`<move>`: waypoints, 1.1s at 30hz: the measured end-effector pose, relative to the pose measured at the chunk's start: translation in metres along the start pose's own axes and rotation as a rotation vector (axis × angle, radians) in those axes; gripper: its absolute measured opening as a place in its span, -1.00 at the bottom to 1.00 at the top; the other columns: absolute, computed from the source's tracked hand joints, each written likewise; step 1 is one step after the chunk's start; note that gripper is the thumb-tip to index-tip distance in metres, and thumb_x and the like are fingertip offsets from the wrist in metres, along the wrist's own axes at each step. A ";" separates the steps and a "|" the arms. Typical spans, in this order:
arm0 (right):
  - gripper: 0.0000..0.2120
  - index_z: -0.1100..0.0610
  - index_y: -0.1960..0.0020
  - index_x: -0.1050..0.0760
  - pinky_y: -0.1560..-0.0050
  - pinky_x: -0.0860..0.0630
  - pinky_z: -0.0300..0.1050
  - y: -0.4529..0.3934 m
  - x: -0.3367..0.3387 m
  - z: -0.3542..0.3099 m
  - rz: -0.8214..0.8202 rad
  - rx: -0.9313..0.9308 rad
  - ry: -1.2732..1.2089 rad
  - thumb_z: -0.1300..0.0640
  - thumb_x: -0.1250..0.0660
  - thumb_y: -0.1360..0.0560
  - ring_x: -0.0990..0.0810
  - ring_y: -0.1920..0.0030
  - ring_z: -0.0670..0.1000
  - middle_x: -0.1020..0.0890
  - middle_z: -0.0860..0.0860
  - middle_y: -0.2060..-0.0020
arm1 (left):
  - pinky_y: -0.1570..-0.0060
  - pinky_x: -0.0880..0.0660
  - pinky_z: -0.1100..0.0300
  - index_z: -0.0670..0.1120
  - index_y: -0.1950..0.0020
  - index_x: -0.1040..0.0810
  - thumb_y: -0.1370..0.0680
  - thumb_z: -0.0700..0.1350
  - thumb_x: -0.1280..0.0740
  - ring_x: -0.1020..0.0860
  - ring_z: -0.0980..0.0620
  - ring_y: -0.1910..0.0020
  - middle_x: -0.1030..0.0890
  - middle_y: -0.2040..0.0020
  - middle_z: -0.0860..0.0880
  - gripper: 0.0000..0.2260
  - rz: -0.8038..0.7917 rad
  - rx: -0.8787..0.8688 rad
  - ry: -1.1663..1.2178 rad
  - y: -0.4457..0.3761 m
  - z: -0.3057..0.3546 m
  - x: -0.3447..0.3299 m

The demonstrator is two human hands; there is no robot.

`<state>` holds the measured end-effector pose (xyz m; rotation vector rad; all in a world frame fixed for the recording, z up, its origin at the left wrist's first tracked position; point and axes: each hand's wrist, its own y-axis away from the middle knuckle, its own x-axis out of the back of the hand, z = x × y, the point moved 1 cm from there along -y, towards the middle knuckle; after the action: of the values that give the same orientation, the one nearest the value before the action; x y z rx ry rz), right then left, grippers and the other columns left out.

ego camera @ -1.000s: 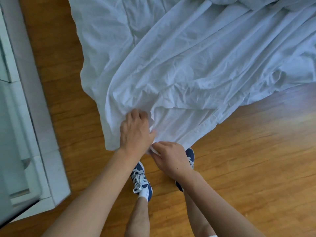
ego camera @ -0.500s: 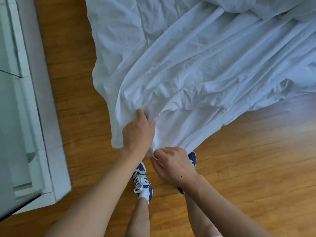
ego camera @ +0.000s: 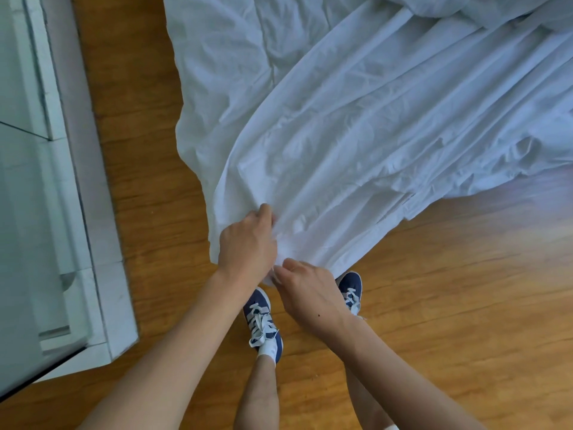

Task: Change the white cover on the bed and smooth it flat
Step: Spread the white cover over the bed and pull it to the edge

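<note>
Gathering a white cover (ego camera: 356,125) over a wooden floor (ego camera: 465,290).
White ledge (ego camera: 102,243) at left; left hand (ego camera: 246,243) and right hand (ego camera: 310,293) fingers clamp the cover's bunched near edge above blue sneakers (ego camera: 263,324).

You have nothing to read here: no text, label, brand mark, number or sign shows on anything in the head view.
</note>
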<state>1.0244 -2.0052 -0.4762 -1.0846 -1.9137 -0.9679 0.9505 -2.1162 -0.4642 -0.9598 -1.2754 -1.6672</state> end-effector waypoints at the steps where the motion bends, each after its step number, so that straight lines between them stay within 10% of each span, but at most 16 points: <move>1: -0.73 0.10 0.34 -0.36 0.58 -0.10 -0.24 0.001 0.003 0.001 0.059 -0.020 -0.049 0.19 -0.44 -0.42 -0.30 0.55 -0.02 -0.32 -0.06 0.49 | 0.35 -0.28 0.15 -0.11 0.00 -0.39 -0.51 -0.20 -0.35 -0.59 -0.17 0.27 -0.57 0.16 -0.07 -0.84 0.017 0.003 0.013 -0.001 -0.005 0.002; 5: -0.68 0.07 0.32 -0.20 0.57 -0.08 -0.26 -0.002 0.015 0.003 0.172 0.009 -0.111 0.03 -0.12 -0.59 -0.21 0.60 -0.03 -0.24 -0.09 0.55 | 0.41 -0.24 0.15 -0.14 0.04 -0.44 -0.46 -0.30 -0.37 -0.58 -0.21 0.33 -0.60 0.26 -0.11 -0.84 0.072 -0.007 0.010 -0.004 -0.016 0.011; 19: -0.68 0.12 0.31 -0.40 0.57 -0.08 -0.27 -0.001 0.010 0.007 0.146 0.238 -0.103 0.31 -0.56 -0.30 -0.09 0.54 -0.06 -0.15 -0.11 0.50 | 0.31 -0.34 0.12 -0.15 -0.18 -0.40 -0.61 -0.19 -0.21 -0.56 -0.11 0.21 -0.60 0.10 -0.12 -0.84 -0.014 -0.052 -0.021 -0.025 -0.023 0.013; 33: -0.92 0.12 0.20 -0.55 0.53 -0.35 -0.16 0.044 -0.002 0.039 0.064 0.400 -0.042 0.23 -0.36 -0.47 -0.34 0.51 -0.06 -0.43 -0.04 0.46 | 0.41 -0.22 0.10 -0.17 -0.06 -0.40 -0.55 -0.32 -0.20 -0.44 -0.11 0.39 -0.50 0.29 -0.09 -0.87 0.121 0.015 -0.220 -0.055 -0.047 0.026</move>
<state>1.0566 -1.9565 -0.4844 -0.9266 -1.9832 -0.4991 0.8854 -2.1571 -0.4695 -1.2134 -1.3416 -1.4883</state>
